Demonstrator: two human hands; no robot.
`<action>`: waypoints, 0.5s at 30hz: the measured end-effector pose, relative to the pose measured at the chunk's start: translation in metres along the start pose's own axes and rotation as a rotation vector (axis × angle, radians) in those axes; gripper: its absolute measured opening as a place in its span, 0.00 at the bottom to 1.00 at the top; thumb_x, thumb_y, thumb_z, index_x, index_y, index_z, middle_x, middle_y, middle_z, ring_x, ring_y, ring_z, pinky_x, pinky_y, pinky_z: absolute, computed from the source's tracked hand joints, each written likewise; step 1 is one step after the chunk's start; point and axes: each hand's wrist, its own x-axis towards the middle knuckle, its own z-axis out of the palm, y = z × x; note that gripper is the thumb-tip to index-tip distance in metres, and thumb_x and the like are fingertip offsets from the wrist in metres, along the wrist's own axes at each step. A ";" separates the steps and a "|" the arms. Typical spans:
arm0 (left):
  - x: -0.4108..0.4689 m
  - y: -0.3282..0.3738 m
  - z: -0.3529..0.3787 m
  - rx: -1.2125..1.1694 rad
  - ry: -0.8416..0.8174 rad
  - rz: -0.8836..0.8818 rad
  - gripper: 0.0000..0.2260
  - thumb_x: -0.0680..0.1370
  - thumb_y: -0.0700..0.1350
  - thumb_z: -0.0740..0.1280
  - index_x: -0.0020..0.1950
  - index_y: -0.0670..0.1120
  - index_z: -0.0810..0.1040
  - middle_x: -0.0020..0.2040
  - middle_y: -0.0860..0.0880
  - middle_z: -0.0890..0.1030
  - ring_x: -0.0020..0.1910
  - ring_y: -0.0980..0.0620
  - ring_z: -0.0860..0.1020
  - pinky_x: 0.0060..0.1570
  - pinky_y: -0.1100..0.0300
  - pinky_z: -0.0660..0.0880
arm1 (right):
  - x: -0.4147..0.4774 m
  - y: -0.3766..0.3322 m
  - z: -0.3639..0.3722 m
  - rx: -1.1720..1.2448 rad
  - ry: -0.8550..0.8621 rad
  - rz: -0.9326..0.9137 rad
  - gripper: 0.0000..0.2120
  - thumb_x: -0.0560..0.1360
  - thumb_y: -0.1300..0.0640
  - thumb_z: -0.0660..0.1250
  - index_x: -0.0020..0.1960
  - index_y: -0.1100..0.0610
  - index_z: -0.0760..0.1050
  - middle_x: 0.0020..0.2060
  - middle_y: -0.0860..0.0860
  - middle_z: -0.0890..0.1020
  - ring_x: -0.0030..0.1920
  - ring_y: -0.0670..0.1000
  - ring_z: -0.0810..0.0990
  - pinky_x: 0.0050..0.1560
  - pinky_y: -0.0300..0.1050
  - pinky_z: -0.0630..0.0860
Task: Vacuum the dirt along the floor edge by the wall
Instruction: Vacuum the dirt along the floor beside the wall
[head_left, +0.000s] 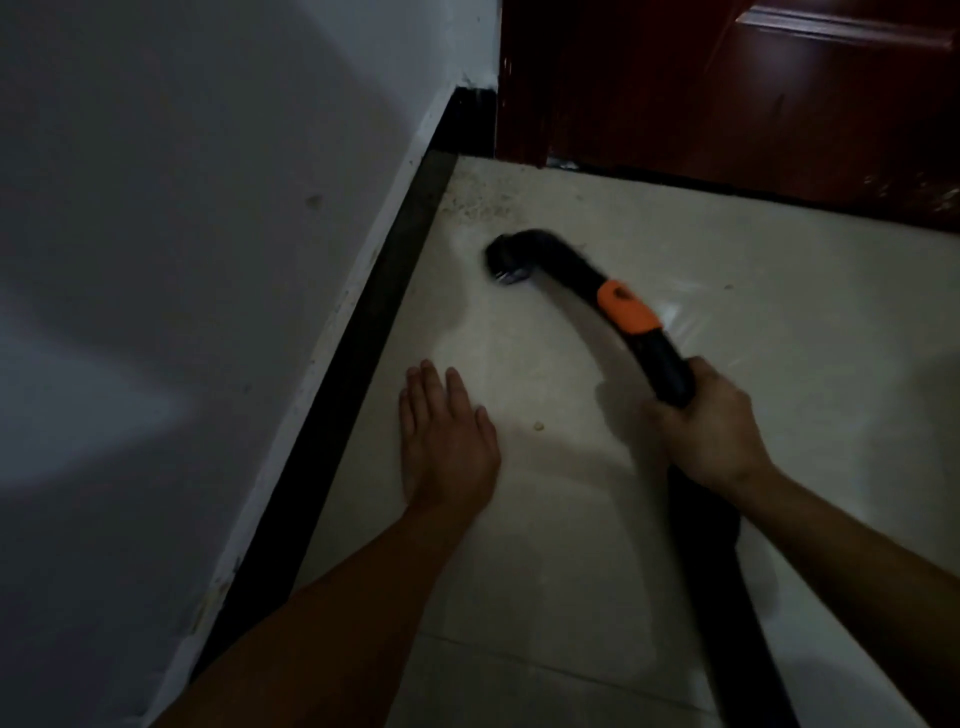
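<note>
Black brush nozzle (506, 260) sits near the corner dirt (475, 205), right hand (711, 423) gripping its hose (670, 364). Left hand (447, 431) lies flat on the floor (779, 270), probably bracing.

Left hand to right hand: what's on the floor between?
Head view: one small pale crumb on the tile between left hand and right hand; otherwise bare.

A right hand (711, 426) grips a black vacuum hose (670, 364) with an orange collar (626, 306); its brush nozzle (506, 260) sits on the pale tile floor (571, 519) near specks of dirt (478, 205) beside the black baseboard (363, 364). The left hand (447, 436) rests flat on the floor.
</note>
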 end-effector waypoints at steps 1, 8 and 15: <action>0.000 0.000 0.000 0.003 0.006 0.001 0.27 0.81 0.52 0.50 0.77 0.40 0.58 0.77 0.37 0.55 0.76 0.40 0.53 0.75 0.48 0.49 | 0.016 -0.001 -0.003 -0.010 0.056 0.047 0.12 0.72 0.58 0.72 0.54 0.59 0.76 0.43 0.59 0.80 0.46 0.60 0.80 0.43 0.44 0.68; 0.002 -0.001 -0.001 -0.015 0.004 0.000 0.27 0.80 0.52 0.49 0.77 0.41 0.59 0.77 0.37 0.55 0.77 0.40 0.53 0.75 0.48 0.49 | 0.053 -0.029 0.004 -0.099 0.020 0.000 0.17 0.72 0.57 0.72 0.57 0.62 0.72 0.46 0.62 0.80 0.40 0.59 0.76 0.40 0.46 0.70; 0.003 -0.002 0.000 -0.008 -0.016 -0.002 0.27 0.81 0.52 0.47 0.78 0.41 0.55 0.78 0.38 0.52 0.77 0.41 0.50 0.76 0.49 0.48 | 0.066 -0.035 0.013 -0.128 0.071 -0.003 0.17 0.73 0.56 0.71 0.57 0.62 0.71 0.45 0.61 0.78 0.41 0.60 0.76 0.40 0.46 0.67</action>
